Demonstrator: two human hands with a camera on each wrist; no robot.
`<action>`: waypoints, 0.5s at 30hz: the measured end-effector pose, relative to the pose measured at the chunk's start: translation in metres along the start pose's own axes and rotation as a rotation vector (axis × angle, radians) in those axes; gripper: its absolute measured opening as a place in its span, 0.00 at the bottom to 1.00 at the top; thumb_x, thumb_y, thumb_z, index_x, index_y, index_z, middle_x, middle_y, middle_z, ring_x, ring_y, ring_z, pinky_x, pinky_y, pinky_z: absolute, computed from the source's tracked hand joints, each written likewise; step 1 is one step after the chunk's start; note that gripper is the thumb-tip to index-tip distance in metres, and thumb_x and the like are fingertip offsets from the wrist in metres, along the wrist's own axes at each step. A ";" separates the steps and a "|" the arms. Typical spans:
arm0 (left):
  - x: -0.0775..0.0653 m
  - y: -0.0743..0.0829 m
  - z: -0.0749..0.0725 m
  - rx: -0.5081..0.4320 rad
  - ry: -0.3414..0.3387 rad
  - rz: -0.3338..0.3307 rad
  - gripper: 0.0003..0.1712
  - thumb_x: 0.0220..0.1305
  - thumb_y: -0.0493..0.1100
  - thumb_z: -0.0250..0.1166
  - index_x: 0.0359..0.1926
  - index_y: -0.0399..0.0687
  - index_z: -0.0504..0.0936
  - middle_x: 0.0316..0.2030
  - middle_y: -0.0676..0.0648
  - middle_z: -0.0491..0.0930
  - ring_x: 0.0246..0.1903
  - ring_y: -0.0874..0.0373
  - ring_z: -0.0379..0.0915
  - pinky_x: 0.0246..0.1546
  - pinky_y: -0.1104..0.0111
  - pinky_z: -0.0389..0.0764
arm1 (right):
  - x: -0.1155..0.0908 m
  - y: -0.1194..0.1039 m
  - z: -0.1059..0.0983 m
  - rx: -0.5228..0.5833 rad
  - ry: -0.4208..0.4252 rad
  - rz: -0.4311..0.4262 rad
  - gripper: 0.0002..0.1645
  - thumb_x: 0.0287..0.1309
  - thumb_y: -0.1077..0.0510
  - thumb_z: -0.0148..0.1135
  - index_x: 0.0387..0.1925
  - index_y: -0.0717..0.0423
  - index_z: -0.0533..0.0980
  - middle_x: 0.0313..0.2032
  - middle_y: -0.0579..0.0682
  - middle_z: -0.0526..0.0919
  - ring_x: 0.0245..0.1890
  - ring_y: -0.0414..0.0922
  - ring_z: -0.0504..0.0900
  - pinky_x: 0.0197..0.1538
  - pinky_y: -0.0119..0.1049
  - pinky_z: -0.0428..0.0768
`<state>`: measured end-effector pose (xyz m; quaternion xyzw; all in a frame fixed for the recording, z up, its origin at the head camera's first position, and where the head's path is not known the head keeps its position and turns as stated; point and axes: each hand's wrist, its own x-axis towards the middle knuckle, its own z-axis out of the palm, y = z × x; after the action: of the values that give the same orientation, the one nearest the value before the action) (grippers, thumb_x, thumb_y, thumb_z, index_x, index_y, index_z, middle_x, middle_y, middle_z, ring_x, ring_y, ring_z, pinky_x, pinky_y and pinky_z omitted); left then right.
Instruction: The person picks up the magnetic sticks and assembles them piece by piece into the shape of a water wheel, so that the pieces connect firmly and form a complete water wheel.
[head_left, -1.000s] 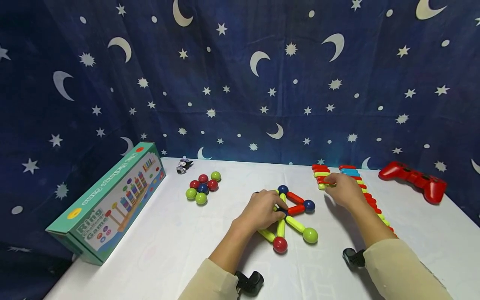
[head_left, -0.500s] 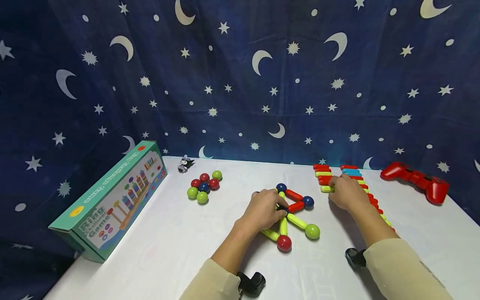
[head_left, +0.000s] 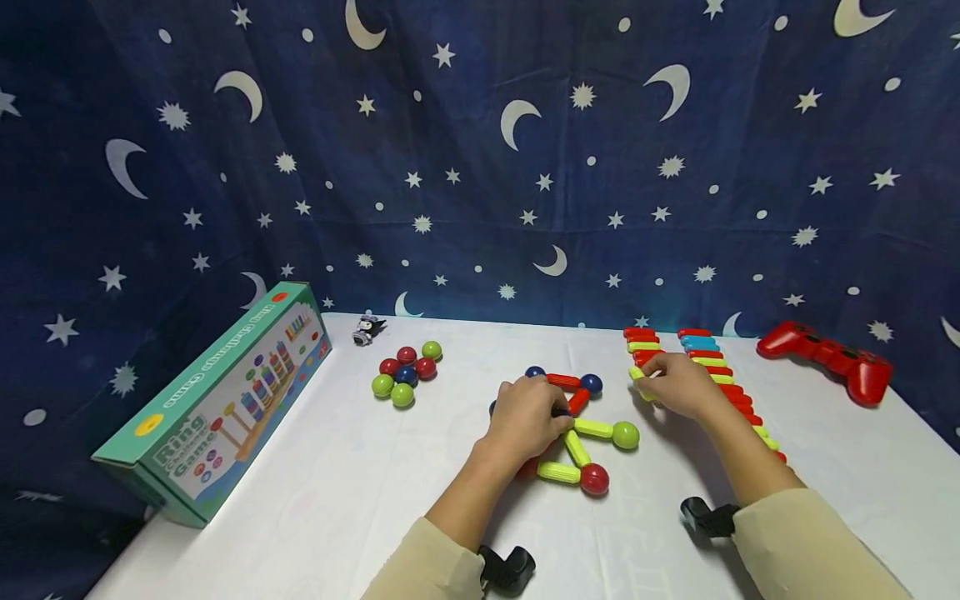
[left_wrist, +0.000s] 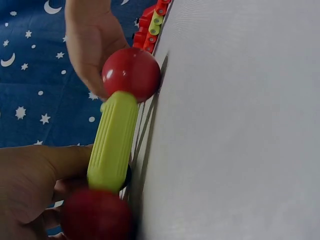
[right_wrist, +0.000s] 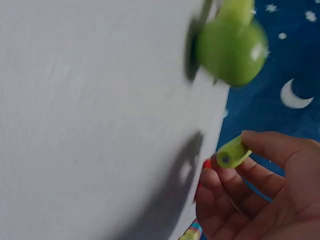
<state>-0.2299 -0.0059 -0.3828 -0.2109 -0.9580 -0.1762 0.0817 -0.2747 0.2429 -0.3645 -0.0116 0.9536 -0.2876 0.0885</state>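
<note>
My left hand (head_left: 525, 417) grips the middle of a flat figure of magnetic rods and balls on the table, with a dark blue ball partly hidden under its fingers. From it spread a yellow-green rod (head_left: 592, 428) with a green ball (head_left: 626, 435), red rods with blue balls, and a rod ending in a red ball (head_left: 595, 480). In the left wrist view another yellow-green rod (left_wrist: 114, 142) joins two red balls. My right hand (head_left: 678, 385) pinches a loose yellow-green magnetic rod (right_wrist: 233, 153) between thumb and fingers, beside the rows of rods.
Red, yellow-green and blue rods (head_left: 699, 342) lie in two rows at the right, near a red game controller (head_left: 828, 362). Several loose balls (head_left: 406, 376) cluster at the left, with a small figurine (head_left: 367, 331) behind. A green game box (head_left: 225, 400) stands at the left edge.
My right hand has picked the yellow-green rod from its row and drawn it slightly left. My left hand has turned the figure, its green-ball rod swinging up and its red ball shifting right.
</note>
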 end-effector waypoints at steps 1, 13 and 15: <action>0.000 0.001 0.000 0.008 0.007 -0.005 0.08 0.61 0.51 0.76 0.38 0.56 0.93 0.36 0.56 0.86 0.41 0.57 0.79 0.44 0.62 0.73 | -0.002 -0.003 0.001 0.044 -0.010 0.008 0.25 0.64 0.53 0.66 0.52 0.69 0.76 0.43 0.64 0.81 0.35 0.51 0.80 0.37 0.37 0.81; -0.001 0.004 0.002 0.029 0.033 -0.036 0.10 0.61 0.53 0.76 0.35 0.53 0.91 0.33 0.55 0.83 0.37 0.58 0.76 0.43 0.63 0.73 | -0.007 -0.032 0.020 0.112 -0.060 -0.007 0.23 0.67 0.53 0.66 0.54 0.67 0.78 0.43 0.61 0.82 0.34 0.48 0.79 0.35 0.35 0.82; 0.000 0.003 0.002 0.024 0.036 -0.035 0.09 0.61 0.52 0.76 0.35 0.53 0.91 0.32 0.55 0.82 0.36 0.58 0.75 0.43 0.63 0.73 | -0.005 -0.033 0.023 0.061 -0.056 -0.036 0.23 0.67 0.54 0.65 0.55 0.68 0.79 0.44 0.62 0.83 0.34 0.48 0.78 0.34 0.35 0.82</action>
<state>-0.2285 -0.0025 -0.3841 -0.1898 -0.9620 -0.1699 0.0982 -0.2667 0.2029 -0.3640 -0.0341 0.9412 -0.3176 0.1103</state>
